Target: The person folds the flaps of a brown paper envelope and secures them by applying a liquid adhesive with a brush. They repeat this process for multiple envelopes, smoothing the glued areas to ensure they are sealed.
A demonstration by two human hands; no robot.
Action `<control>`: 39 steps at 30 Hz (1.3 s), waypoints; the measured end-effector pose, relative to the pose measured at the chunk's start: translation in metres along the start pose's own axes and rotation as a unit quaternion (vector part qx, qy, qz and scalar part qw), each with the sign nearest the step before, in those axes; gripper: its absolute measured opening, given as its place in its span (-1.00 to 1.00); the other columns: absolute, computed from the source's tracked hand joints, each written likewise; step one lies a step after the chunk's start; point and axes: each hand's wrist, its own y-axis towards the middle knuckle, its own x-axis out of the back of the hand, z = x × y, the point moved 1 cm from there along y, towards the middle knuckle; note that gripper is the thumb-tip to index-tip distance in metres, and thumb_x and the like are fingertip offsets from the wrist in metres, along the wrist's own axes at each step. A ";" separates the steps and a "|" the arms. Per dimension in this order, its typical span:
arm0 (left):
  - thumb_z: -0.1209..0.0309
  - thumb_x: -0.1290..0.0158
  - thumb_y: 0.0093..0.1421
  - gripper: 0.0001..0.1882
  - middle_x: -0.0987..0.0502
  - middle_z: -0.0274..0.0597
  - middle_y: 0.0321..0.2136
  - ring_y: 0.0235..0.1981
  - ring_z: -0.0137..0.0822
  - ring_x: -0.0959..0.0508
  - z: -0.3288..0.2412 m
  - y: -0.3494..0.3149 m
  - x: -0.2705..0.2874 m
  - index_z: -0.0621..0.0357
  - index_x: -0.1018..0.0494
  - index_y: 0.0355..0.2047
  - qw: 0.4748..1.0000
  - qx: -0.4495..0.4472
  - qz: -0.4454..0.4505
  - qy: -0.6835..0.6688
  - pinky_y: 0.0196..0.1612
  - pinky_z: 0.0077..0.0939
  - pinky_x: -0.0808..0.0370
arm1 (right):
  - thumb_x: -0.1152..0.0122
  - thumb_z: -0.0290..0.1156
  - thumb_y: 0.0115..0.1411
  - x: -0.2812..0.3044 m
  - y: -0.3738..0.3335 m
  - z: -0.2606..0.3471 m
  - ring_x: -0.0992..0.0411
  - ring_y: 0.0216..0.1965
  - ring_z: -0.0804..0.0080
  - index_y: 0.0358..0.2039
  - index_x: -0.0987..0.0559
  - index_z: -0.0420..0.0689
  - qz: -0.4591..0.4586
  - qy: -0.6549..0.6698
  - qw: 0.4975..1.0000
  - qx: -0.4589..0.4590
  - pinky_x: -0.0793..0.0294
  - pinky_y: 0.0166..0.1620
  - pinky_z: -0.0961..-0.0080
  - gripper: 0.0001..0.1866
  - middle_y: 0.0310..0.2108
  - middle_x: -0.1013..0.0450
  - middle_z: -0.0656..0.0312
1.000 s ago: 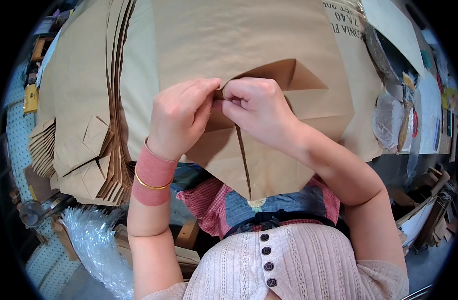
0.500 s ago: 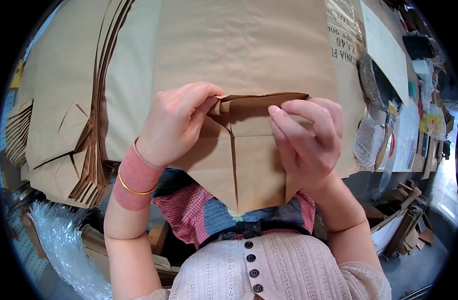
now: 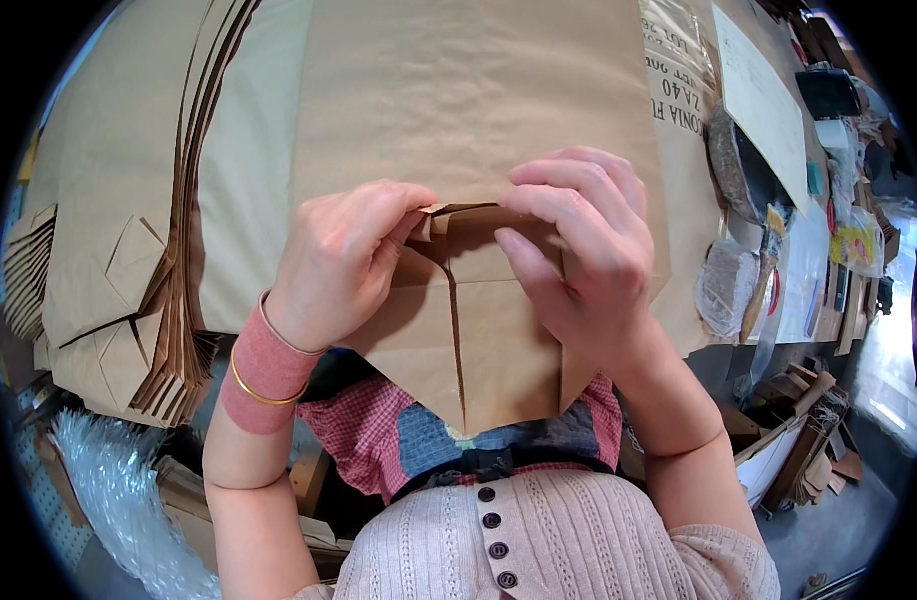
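Note:
A large brown paper bag (image 3: 503, 345) lies before me, its folded end hanging over the table's near edge toward my lap. My left hand (image 3: 333, 250) is closed in a pinch on the left end of the bag's folded-over edge. My right hand (image 3: 598, 240) is open at the right part of that fold, thumb and fingers apart. Its index fingertip is at the top of the fold, and the hand hides the fold's right end. Below the fold, the bag's flaps meet along a dark vertical seam.
A thick stack of folded brown paper bags (image 3: 103, 260) stands at the left. At the right lie a white board (image 3: 758, 105), a brush (image 3: 772, 228) and a plastic-wrapped lump (image 3: 725, 285). Shredded clear plastic (image 3: 128, 490) hangs at the lower left; cardboard scraps (image 3: 808, 455) sit lower right.
My right hand has opened its thumb and fingers and moved left along the fold. My left hand keeps its pinch. The whole view has shifted slightly.

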 end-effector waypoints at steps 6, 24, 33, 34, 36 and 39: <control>0.66 -0.10 0.08 -0.83 -0.56 -0.07 -0.48 -0.46 -0.07 -0.59 -0.001 0.000 0.000 0.24 -0.49 -0.29 1.000 -0.004 0.002 0.004 -0.43 -0.33 -0.51 | -0.35 -0.52 -0.19 -0.002 0.001 -0.001 -0.43 -0.14 0.16 -0.36 -0.55 -0.10 -0.003 0.014 1.000 -0.015 -0.29 -0.05 0.25 -0.70 -0.29 -0.51 0.22; 0.66 -0.09 0.04 -0.80 -0.54 -0.12 -0.50 -0.48 -0.11 -0.58 0.000 -0.003 -0.002 0.21 -0.48 -0.29 1.000 -0.017 0.006 0.016 -0.45 -0.34 -0.49 | -0.39 -0.52 -0.21 -0.007 0.000 -0.004 -0.44 -0.03 0.11 -0.39 -0.60 -0.09 -0.004 0.005 0.999 -0.038 -0.31 0.02 0.23 -0.72 -0.08 -0.51 0.15; 0.68 -0.08 0.08 -0.82 -0.55 -0.10 -0.49 -0.48 -0.11 -0.58 -0.003 -0.003 -0.003 0.24 -0.49 -0.29 1.000 -0.015 0.005 0.004 -0.44 -0.37 -0.49 | -0.23 -0.46 -0.11 -0.010 -0.007 -0.007 -0.38 -0.33 0.40 -0.43 -0.63 -0.03 -0.028 -0.123 0.989 0.076 -0.25 -0.15 0.38 -0.84 -0.45 -0.43 0.39; 0.71 -0.05 0.12 -0.83 -0.54 -0.06 -0.48 -0.49 -0.10 -0.58 -0.003 -0.002 -0.003 0.27 -0.50 -0.27 1.000 -0.015 0.006 0.000 -0.44 -0.38 -0.48 | -0.22 -0.45 -0.10 -0.009 -0.005 -0.005 -0.38 -0.34 0.41 -0.43 -0.61 -0.03 -0.028 -0.125 0.989 0.068 -0.25 -0.15 0.39 -0.85 -0.47 -0.43 0.40; 0.74 -0.03 0.14 -0.81 -0.55 -0.03 -0.46 -0.48 -0.09 -0.58 -0.004 -0.002 -0.005 0.30 -0.50 -0.26 1.000 -0.012 0.009 -0.005 -0.44 -0.38 -0.48 | -0.21 -0.44 -0.08 -0.008 -0.004 -0.001 -0.39 -0.36 0.42 -0.45 -0.59 -0.04 -0.023 -0.132 0.989 0.057 -0.24 -0.16 0.40 -0.88 -0.50 -0.43 0.40; 0.75 -0.04 0.09 -0.77 -0.56 -0.03 -0.45 -0.47 -0.09 -0.59 -0.009 0.002 -0.007 0.30 -0.50 -0.24 1.000 -0.017 0.010 0.000 -0.43 -0.38 -0.51 | -0.22 -0.44 -0.06 -0.004 -0.001 0.002 -0.39 -0.36 0.42 -0.47 -0.55 -0.05 -0.022 -0.143 0.988 0.052 -0.23 -0.16 0.40 -0.91 -0.52 -0.43 0.39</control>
